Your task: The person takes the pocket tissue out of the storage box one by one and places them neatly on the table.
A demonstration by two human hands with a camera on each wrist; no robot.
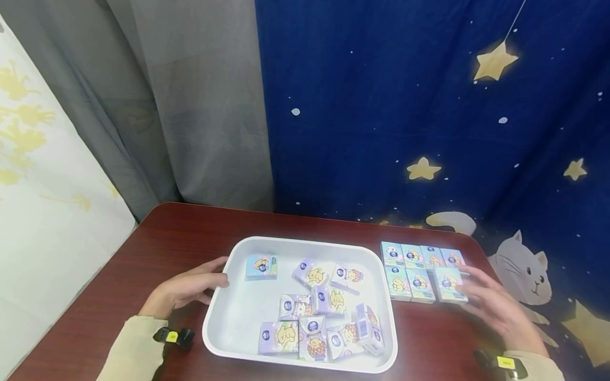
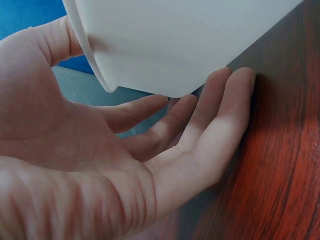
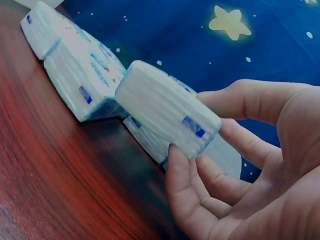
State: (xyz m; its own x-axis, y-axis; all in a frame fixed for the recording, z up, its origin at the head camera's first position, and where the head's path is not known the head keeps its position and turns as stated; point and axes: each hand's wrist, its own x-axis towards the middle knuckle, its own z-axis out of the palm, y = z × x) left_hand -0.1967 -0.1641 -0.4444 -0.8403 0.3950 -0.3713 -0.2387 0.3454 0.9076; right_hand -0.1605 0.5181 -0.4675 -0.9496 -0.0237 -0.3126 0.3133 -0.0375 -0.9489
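A white plastic tray (image 1: 238, 312) stands on the table, with one blue tissue pack (image 1: 261, 271) and several purple tissue packs (image 1: 279, 337) inside. My left hand (image 1: 193, 286) holds the tray's left side, its thumb over the rim and its fingertips (image 2: 220, 80) against the underside in the left wrist view. To the right of the tray, several blue packs (image 1: 397, 283) lie side by side in two rows. My right hand (image 1: 498, 304) pinches another blue pack (image 3: 160, 105) between thumb and fingers, tilted above the table at the right end of the front row.
The dark red wooden table (image 1: 200, 227) ends at a rounded back edge. Behind it hang a grey curtain (image 1: 205, 106) and a blue star-patterned curtain (image 1: 362, 106). A white cloth with yellow prints (image 1: 43, 174) hangs at the left.
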